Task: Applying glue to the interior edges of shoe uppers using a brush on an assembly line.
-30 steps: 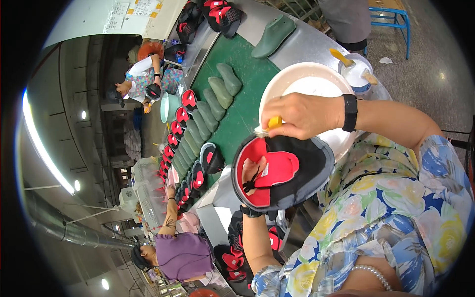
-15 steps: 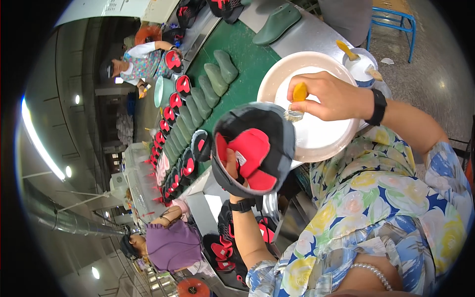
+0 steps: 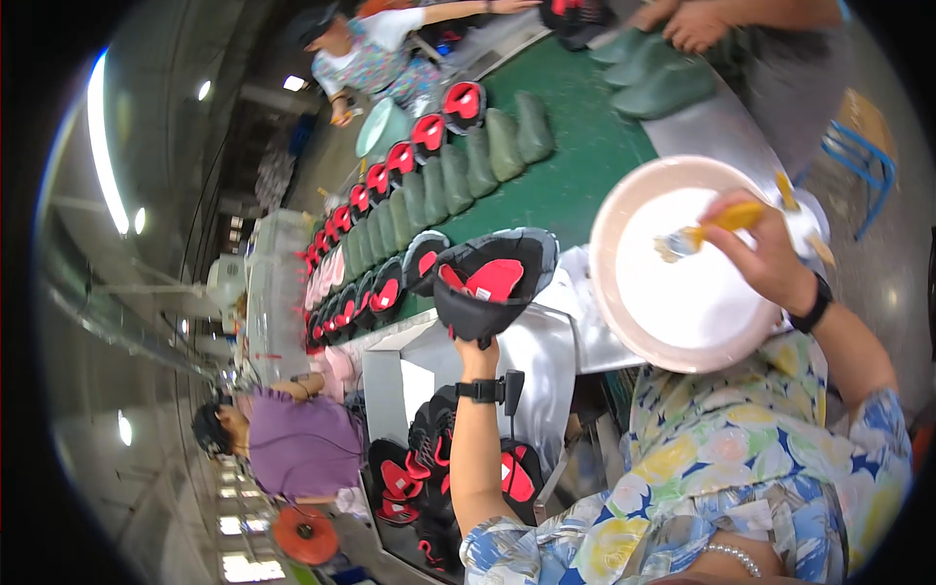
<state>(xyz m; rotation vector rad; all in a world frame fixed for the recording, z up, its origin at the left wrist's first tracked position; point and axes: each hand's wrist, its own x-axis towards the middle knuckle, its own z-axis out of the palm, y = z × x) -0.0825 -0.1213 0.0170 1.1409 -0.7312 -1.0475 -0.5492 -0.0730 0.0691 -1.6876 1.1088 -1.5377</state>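
My left hand is shut on a black shoe sole with a red inner pad and holds it up over the edge of the green belt. My right hand grips a yellow-handled brush. The brush's bristles are over the white glue in a round pink basin. The sole and the basin are side by side, a small gap apart.
Rows of red-and-black soles and green shoe lasts lie on the belt. More soles are stacked below my left arm. Co-workers stand along the line: one in purple, one at the top. A blue chair stands at right.
My right hand has taken the brush off the sole and into the basin. My left hand has swung the sole away to the left, and the view has tilted.
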